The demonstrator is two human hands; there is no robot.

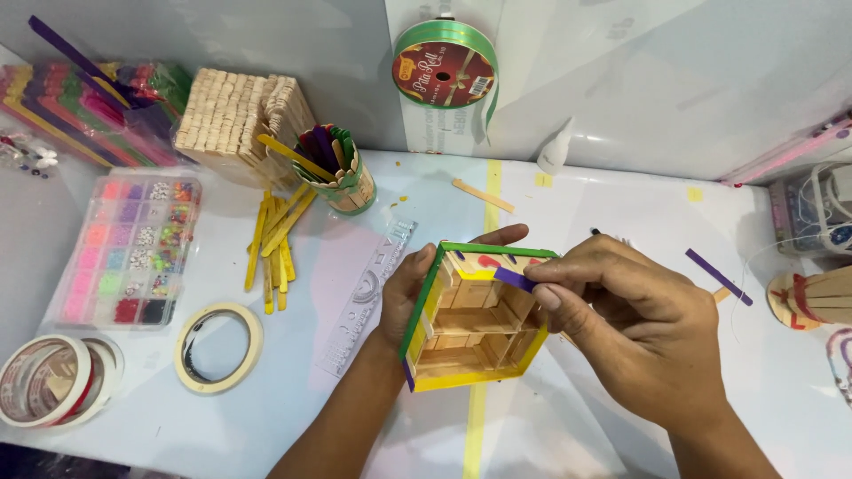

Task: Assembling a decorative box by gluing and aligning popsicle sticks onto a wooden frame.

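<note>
A small box-like house (470, 319) built of plain craft sticks, with green, yellow and purple edge sticks, is tilted above the white table (621, 222). My left hand (404, 288) grips it from behind and below on its left side. My right hand (635, 324) comes in from the right, and its thumb and forefinger pinch a short purple stick piece (515, 278) against the upper right part of the house.
A cup of coloured sticks (342, 173), loose yellow sticks (277, 239), a wooden stick stack (241, 120), a bead organiser (133, 248), tape rolls (217, 346), a clear ruler (368, 293), a ribbon spool (445, 66), a glue bottle (557, 149) and a loose purple stick (719, 277) lie around.
</note>
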